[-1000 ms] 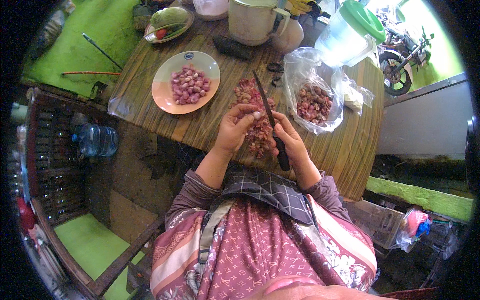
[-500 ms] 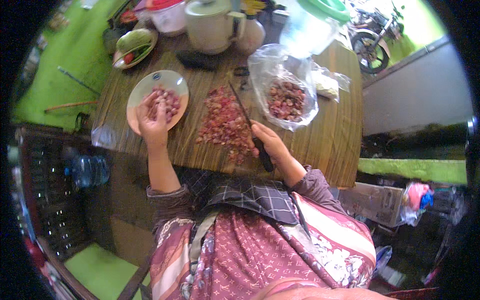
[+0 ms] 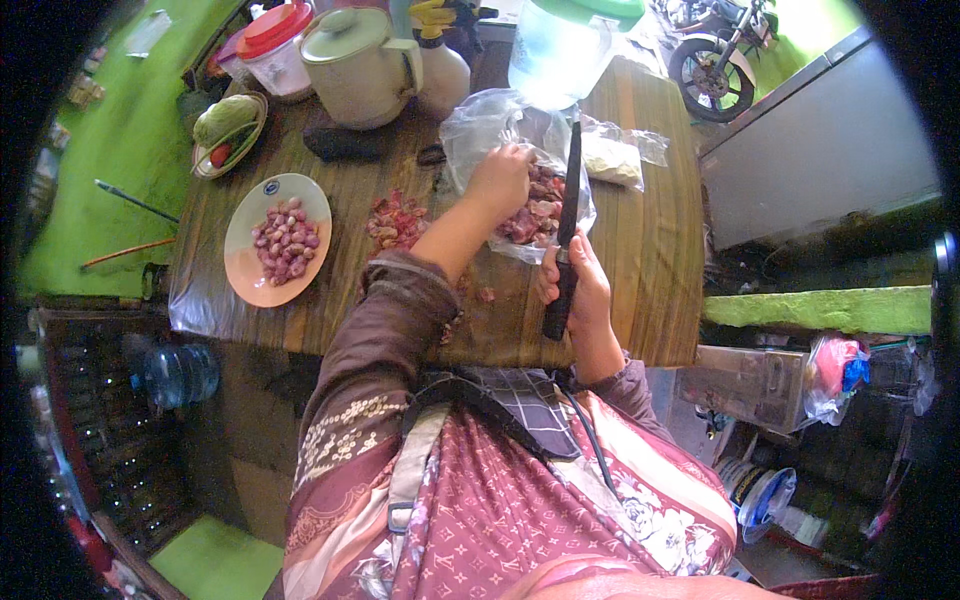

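Toward the back of a wood-grained counter (image 3: 645,265), a lidded pitcher (image 3: 350,75) stands beside a red-lidded tub (image 3: 277,68). On the left, a dish (image 3: 203,170) holds a pale-green vegetable (image 3: 225,120) and a tomato (image 3: 220,156); on the right stands a green-lidded translucent container (image 3: 558,60). Beyond it is a motorcycle (image 3: 718,78).

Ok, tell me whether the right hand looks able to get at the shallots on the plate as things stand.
Probably not easily: the right hand is holding the knife, and the left forearm stretches across between it and the shallots on the plate.
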Action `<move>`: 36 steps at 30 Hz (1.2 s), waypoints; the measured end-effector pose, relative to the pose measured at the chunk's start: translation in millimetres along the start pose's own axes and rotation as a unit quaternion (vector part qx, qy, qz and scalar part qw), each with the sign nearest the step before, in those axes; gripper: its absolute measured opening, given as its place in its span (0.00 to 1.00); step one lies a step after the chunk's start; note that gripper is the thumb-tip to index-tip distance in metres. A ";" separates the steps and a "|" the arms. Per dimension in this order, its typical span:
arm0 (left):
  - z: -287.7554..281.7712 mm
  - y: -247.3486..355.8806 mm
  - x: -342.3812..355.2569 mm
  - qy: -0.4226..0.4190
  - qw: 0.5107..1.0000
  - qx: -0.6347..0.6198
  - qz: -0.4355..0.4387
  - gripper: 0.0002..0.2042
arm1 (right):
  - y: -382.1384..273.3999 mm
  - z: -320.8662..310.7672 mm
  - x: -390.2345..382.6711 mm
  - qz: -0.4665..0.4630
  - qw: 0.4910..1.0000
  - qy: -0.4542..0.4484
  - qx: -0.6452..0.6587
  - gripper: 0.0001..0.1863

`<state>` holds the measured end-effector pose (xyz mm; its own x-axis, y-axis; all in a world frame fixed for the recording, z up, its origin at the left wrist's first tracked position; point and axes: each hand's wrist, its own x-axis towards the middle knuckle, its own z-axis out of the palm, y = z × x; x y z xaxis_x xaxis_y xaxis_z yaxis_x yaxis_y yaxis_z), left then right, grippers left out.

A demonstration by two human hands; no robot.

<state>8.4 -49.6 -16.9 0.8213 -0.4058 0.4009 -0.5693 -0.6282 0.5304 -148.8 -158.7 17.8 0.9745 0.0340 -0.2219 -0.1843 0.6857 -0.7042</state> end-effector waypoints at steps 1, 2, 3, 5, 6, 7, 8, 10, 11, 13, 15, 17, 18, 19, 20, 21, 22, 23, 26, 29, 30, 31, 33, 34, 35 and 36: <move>8.9 -1.8 6.4 -0.019 0.999 0.045 -0.022 0.09 | -3.4 -2.8 -2.3 -0.014 1.000 -0.018 -0.002 0.22; 14.5 -4.1 11.0 -0.015 0.998 0.059 -0.011 0.10 | -6.8 -5.5 -4.1 -0.025 0.999 -0.034 0.002 0.23; 17.7 -6.2 13.7 -0.019 0.997 0.073 -0.007 0.10 | -9.7 -8.3 -5.0 -0.035 0.998 -0.051 0.005 0.24; 16.9 -7.6 15.2 -0.017 0.998 0.067 0.001 0.12 | -13.2 -11.9 -6.0 -0.039 0.998 -0.052 0.000 0.24; 12.3 -8.2 13.8 -0.009 0.999 0.048 0.003 0.12 | -13.7 -13.2 -6.2 -0.040 0.997 -0.059 -0.001 0.24; 5.9 -8.5 12.0 -0.013 0.999 0.037 -0.003 0.13 | -13.2 -13.9 -5.3 -0.036 0.998 -0.049 -0.006 0.24; -2.7 -8.4 7.6 0.012 0.999 -0.022 -0.027 0.13 | -12.3 -14.0 -3.2 -0.031 0.998 -0.046 -0.011 0.25; -22.2 -7.1 -7.9 0.051 0.988 -0.122 -0.080 0.12 | -6.1 -11.7 -0.2 -0.013 0.999 -0.039 -0.014 0.25; -31.5 -4.7 -16.1 0.056 0.955 -0.262 -0.129 0.12 | -2.1 -9.2 1.7 -0.002 0.999 -0.034 -0.013 0.25; -49.6 -0.3 -32.9 0.085 0.830 -0.518 -0.191 0.10 | 5.7 -2.5 5.4 0.020 0.998 -0.039 -0.042 0.24; -68.1 3.8 -54.7 0.078 0.792 -0.565 -0.219 0.09 | 12.9 7.1 8.7 0.046 0.993 -0.048 -0.102 0.24; -84.2 8.6 -77.1 0.067 0.756 -0.598 -0.258 0.09 | 18.6 18.3 10.5 0.031 0.980 -0.122 -0.156 0.27; -91.4 9.0 -84.6 0.051 0.756 -0.588 -0.283 0.09 | 21.4 24.6 11.9 0.017 0.971 -0.151 -0.184 0.27; -96.1 10.5 -91.7 0.057 0.748 -0.604 -0.270 0.09 | 23.8 30.6 13.0 0.003 0.961 -0.179 -0.211 0.28; -99.8 12.3 -98.9 0.063 0.738 -0.619 -0.262 0.09 | 24.8 35.2 12.5 -0.002 0.950 -0.184 -0.251 0.29; -102.8 13.2 -104.8 0.068 0.728 -0.634 -0.253 0.09 | 26.1 39.6 12.5 -0.004 0.944 -0.193 -0.267 0.28; -106.8 12.1 -110.5 0.061 0.724 -0.641 -0.247 0.09 | 27.5 43.5 12.5 -0.006 0.938 -0.201 -0.282 0.28; -108.1 11.8 -115.3 0.084 0.728 -0.641 -0.228 0.10 | 29.5 46.7 12.1 -0.012 0.931 -0.214 -0.295 0.27; -109.7 10.1 -127.5 0.139 0.743 -0.623 -0.203 0.10 | 33.5 52.4 12.3 -0.004 0.892 -0.222 -0.394 0.27; -111.7 8.1 -138.2 0.154 0.778 -0.566 -0.223 0.10 | 39.6 56.8 9.3 -0.029 0.883 -0.234 -0.406 0.28; -113.3 7.3 -141.2 0.150 0.790 -0.549 -0.228 0.10 | 40.5 58.1 8.7 -0.050 0.882 -0.241 -0.401 0.28; -113.5 6.1 -140.5 0.149 0.801 -0.537 -0.218 0.10 | 41.1 59.5 8.4 -0.044 0.874 -0.234 -0.423 0.28; -113.0 8.4 -142.4 0.160 0.808 -0.529 -0.208 0.09 | 41.8 63.4 7.9 -0.029 0.859 -0.210 -0.466 0.27; -112.2 10.4 -142.4 0.165 0.796 -0.546 -0.204 0.08 | 40.4 64.8 7.4 -0.075 0.860 -0.220 -0.455 0.26; -111.5 12.1 -141.9 0.163 0.779 -0.569 -0.206 0.07 | 39.8 66.4 6.6 -0.094 0.860 -0.218 -0.451 0.25; -112.0 13.3 -142.5 0.160 0.790 -0.561 -0.192 0.08 | 38.8 67.5 6.3 -0.105 0.860 -0.223 -0.448 0.25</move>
<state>-120.3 74.2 16.7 0.9920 -0.0272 0.1233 -0.1030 0.3913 0.9145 -141.1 -82.8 34.6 0.9136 0.3905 0.1130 0.1710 -0.1168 -0.9783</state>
